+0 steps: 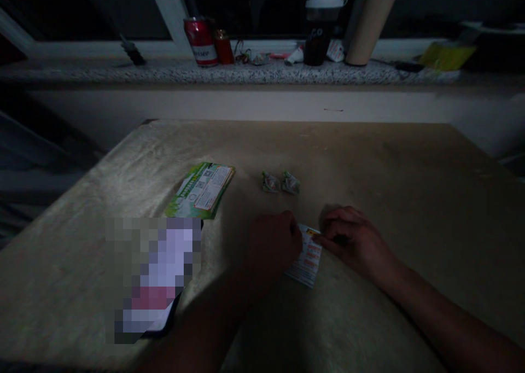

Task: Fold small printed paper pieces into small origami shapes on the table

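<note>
Between my hands a small printed paper slip [307, 263], pale with orange blocks and a yellow mark, lies at or just above the table. My left hand [273, 239] is closed at its left edge, the back of the hand hiding most of the fingers. At the upper right corner, my right hand [356, 239] pinches the paper, its other fingers curled. Just beyond the hands sit two small green-and-white folded pieces, a left one [270, 182] and a right one [291, 182]. What they are made of is hard to tell in the dim light.
Left of my hands lies a green printed leaflet or packet [205, 190]. Nearer, a lit phone [162, 274] is blurred out. On the windowsill [254, 76] stand a red can [200, 42], an orange-red bottle [223, 47], a dark lidded cup [319, 34] and a tan tube [371, 23].
</note>
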Motion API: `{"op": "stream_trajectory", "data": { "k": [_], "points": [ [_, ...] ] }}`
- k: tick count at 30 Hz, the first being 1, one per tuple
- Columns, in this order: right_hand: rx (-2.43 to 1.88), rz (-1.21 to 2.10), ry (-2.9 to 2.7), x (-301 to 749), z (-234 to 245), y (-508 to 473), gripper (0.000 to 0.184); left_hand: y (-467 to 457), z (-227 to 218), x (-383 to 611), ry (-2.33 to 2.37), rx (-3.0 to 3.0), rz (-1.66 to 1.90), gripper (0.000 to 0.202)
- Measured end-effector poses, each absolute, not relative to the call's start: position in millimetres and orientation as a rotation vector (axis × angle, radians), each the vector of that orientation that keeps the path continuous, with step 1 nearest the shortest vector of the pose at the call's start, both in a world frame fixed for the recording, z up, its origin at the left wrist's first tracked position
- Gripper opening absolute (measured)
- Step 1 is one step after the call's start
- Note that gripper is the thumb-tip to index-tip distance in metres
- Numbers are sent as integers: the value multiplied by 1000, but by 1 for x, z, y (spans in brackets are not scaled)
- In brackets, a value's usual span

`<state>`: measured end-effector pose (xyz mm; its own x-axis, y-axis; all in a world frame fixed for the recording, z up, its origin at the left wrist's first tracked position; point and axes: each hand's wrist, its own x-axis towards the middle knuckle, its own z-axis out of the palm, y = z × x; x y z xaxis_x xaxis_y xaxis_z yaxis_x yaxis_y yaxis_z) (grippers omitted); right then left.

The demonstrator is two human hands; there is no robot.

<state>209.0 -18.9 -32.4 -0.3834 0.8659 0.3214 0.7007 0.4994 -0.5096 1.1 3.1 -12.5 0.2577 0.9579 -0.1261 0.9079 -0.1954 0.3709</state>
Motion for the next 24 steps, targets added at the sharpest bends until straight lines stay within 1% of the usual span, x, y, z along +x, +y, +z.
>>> {"op": "stream_trajectory", "data": {
  "k": [5, 9, 12, 16, 21, 24],
  "points": [
    [-1270, 451, -2260, 221, -29, -27, 21, 4, -4, 2, 1703, 2119, 114, 25],
    [-1249, 505, -2175, 223, -30, -27, 22, 4, -3, 3, 1714, 2136, 116, 25],
    [-1243, 464, -2114, 213, -32, -23, 22, 4, -6, 4, 1712, 2151, 133, 24],
    [-1272, 403, -2220, 205, -31, -23, 22, 3, -8, 2, 1726, 2145, 152, 22],
    [-1265, 489, -2282, 216, -28, -30, 20, 4, -6, 2, 1696, 2147, 154, 23],
    [-1264, 543, -2216, 219, -29, -32, 20, 4, -5, 4, 1718, 2135, 152, 24]
  ]
}}
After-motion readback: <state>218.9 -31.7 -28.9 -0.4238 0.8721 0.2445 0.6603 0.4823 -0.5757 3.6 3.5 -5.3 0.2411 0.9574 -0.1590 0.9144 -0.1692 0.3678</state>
